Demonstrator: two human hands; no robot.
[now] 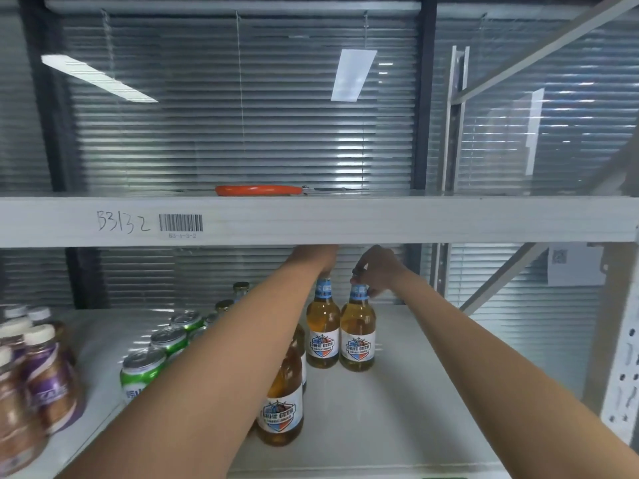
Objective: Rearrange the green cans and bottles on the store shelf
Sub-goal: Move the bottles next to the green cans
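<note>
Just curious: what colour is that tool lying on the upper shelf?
Orange handle, seen in the head view.

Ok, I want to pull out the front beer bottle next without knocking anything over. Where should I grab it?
Probably by the neck, from above and its right. The front beer bottle stands upright; green cans crowd its left and another bottle stands close behind, while the shelf to its right is bare. Its neck is hidden behind the left forearm now.

I see both bare forearms stretched forward and up. Left hand (320, 259) half hidden at the top, grip unreadable. Right hand (378, 269) bent at the wrist, fingertips (358, 276) pinched together, pointing down-left.
</note>
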